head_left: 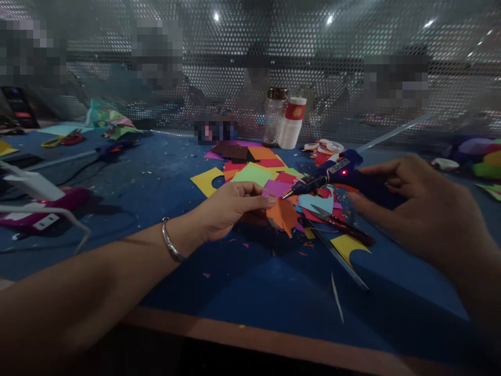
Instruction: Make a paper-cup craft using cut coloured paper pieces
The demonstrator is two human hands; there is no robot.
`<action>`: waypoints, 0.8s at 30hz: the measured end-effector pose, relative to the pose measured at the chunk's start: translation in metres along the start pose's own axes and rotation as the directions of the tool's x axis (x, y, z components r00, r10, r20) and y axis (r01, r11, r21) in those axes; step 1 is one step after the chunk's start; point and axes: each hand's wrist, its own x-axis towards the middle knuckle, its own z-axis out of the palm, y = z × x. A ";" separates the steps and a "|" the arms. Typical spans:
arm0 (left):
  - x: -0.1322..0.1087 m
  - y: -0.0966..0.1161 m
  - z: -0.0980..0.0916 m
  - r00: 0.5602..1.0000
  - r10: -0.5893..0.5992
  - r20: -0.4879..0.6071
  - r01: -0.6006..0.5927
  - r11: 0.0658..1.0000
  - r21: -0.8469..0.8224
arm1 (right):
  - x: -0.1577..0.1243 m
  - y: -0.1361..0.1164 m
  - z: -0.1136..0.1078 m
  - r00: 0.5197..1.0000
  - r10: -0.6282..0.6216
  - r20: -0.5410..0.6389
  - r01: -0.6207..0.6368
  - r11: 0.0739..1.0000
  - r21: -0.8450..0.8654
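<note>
Pinched between the thumb and fingers of my left hand [238, 206] is an orange paper cutout [282, 215], rounded with a narrow tail pointing down. My right hand [422, 209] is closed round the handle of a dark blue glue gun [350, 180] with a red light lit on its side. Its metal nozzle points left and meets or nearly meets the cutout's upper edge; I cannot tell which. A clear glue stick [395, 133] sticks out behind the gun. Below the gun lie dark red-handled scissors [348, 227] among coloured paper scraps.
Coloured paper sheets [250, 172] are piled mid-table. Behind them stand a glass bottle [275, 117] and stacked paper cups [293, 124]. At left lie a purple power strip [47, 211] with a white plug and another glue gun [117, 149]. A perforated metal screen [219, 68] rises behind the table.
</note>
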 end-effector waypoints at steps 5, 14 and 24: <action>-0.001 0.002 0.001 1.000 -0.030 -0.007 0.030 0.999 -0.014 | -0.001 0.000 0.001 1.000 0.013 -0.005 -0.013 1.000 0.002; -0.004 0.011 0.004 0.993 -0.116 -0.006 0.115 0.992 -0.042 | -0.001 -0.006 0.001 1.000 0.015 -0.013 -0.015 1.000 -0.004; -0.005 0.012 0.000 0.996 -0.075 -0.054 0.072 0.995 -0.064 | 0.001 -0.008 0.000 0.981 0.160 -0.107 -0.157 0.987 0.038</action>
